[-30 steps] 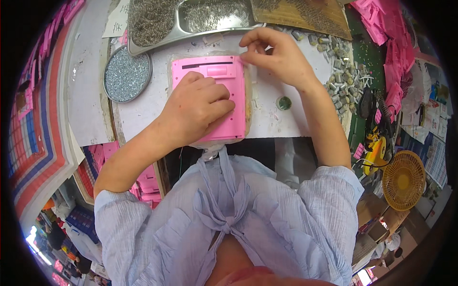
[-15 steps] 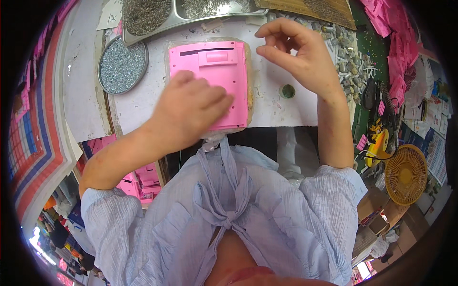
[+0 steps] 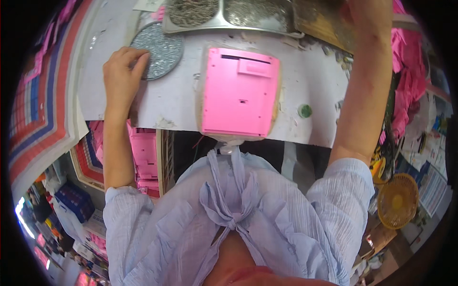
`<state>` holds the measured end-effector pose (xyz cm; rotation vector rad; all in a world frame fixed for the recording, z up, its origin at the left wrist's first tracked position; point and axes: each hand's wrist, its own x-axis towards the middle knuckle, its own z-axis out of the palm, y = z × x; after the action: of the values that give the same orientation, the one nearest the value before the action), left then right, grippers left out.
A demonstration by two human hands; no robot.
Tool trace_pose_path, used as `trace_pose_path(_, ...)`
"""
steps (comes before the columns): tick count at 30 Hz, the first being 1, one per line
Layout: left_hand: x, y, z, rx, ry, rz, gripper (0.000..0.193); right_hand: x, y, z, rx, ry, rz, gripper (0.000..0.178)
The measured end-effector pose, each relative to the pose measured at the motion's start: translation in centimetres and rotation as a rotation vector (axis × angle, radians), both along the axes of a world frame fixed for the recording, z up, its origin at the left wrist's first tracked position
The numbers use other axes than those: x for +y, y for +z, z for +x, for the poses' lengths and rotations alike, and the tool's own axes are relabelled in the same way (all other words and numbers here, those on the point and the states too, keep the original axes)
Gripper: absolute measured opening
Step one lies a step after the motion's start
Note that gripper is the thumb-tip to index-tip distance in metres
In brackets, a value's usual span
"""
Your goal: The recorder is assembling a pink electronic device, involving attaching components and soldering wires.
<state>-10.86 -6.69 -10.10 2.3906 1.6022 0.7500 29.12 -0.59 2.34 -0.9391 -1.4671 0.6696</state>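
A pink plastic casing panel lies flat on a plastic-wrapped pad in front of me. It has a long dark slot, a raised block and a small opening near its middle. My left hand is at the left edge of a round dish of small silvery screws. Its fingers are curled, the thumb against the index finger; whatever is between them is hidden. My right hand reaches to the top edge beside the brown board, smeared and partly cut off, so its fingers cannot be made out.
A metal compartment tray of small metal parts stands at the far side, next to a brown board. A small green round pot sits right of the panel. Pink parts fill a crate below left. A yellow fan stands lower right.
My left hand has left the pink panel and moved left to the screw dish. My right hand has gone up and right to the far edge. The view has shifted.
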Motion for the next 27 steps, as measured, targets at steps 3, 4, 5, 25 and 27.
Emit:
trace_pose_path(3,0.2,-0.2,0.2,-0.007,0.031,0.057,0.013,-2.0,1.5,-1.9,0.019,0.148,-0.059,0.034)
trace_pose_path(4,0.3,-0.4,0.2,-0.004,0.044,0.07,0.013,-2.7,2.0,-2.5,0.035,0.202,-0.089,0.033)
trace_pose_path(5,0.5,-1.0,0.2,-0.031,0.026,0.132,0.016,-2.8,2.3,-2.2,0.04,0.255,-0.151,0.033)
trace_pose_path(25,-9.7,4.8,11.9,-0.261,-0.648,-0.105,0.015,-18.4,-1.4,-7.3,0.489,0.547,-0.195,0.029)
trace_pose_path(27,-9.5,5.0,11.9,-0.239,-0.654,-0.105,0.015,-18.3,-1.6,-7.4,0.496,0.541,-0.213,0.029)
